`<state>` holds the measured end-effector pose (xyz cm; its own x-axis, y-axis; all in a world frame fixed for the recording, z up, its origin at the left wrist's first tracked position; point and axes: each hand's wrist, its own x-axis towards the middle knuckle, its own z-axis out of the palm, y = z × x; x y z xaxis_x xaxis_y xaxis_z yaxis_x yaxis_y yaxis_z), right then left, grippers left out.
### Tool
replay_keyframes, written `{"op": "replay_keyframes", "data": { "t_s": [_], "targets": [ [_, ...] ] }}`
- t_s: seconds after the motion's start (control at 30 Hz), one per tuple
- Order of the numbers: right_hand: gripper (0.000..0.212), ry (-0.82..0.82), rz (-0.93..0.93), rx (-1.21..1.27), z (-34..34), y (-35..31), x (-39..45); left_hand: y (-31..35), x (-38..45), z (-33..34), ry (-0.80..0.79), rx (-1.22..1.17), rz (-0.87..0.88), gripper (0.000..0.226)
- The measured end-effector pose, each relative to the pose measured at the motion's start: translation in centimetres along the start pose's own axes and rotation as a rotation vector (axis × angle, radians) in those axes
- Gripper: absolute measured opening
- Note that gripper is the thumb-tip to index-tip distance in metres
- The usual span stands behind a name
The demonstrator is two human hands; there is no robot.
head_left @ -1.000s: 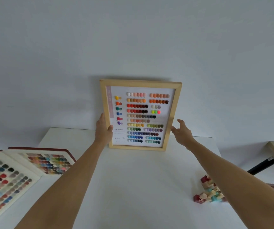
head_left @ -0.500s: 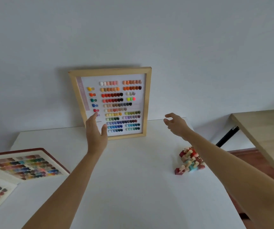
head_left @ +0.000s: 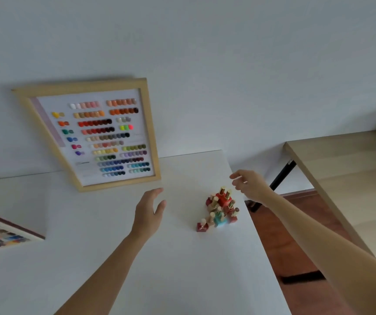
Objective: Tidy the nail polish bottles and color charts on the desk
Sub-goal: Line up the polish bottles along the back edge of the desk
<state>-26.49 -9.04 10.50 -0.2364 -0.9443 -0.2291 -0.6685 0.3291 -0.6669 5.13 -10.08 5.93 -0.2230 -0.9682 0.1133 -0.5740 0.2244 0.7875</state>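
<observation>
Nail polish bottles (head_left: 221, 210) stand bunched together near the right edge of your white desk (head_left: 182, 269). They are small and blocky, with little gold and cream caps. Your right hand (head_left: 249, 186) floats just above them, fingers loose and half curled, holding nothing. Your left hand (head_left: 148, 212) reaches out flat over the desk, fingers spread and empty. Behind it, the wooden-framed color chart (head_left: 96, 135) leans on the wall.

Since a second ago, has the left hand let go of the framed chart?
Yes. The left hand has come off the framed chart, now hovering open over the desk below it.
</observation>
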Motion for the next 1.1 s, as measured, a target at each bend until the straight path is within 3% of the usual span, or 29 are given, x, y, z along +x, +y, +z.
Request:
{"op": "replay_keyframes", "data": {
  "t_s": [0.27, 0.5, 0.63, 1.1],
  "targets": [
    [0.022, -0.112, -0.098, -0.075, -1.1, 5.9, 1.6, 4.1, 0.5, 7.7, -0.155, 0.060, -0.064, 0.032],
    [0.048, -0.335, -0.140, -0.074, 0.7, 6.3, 4.5, 5.2, 2.3, 10.3, -0.229, 0.129, -0.089, 0.031],
    [0.052, -0.420, -0.138, -0.121, 2.2, 6.4, 5.7, 5.3, 4.2, 11.5, -0.291, 0.151, -0.069, 0.034],
    [0.048, -0.465, -0.240, -0.313, 4.7, 7.6, 8.0, 4.4, 7.8, 13.8, -0.440, 0.342, 0.080, 0.035]
  ]
}}
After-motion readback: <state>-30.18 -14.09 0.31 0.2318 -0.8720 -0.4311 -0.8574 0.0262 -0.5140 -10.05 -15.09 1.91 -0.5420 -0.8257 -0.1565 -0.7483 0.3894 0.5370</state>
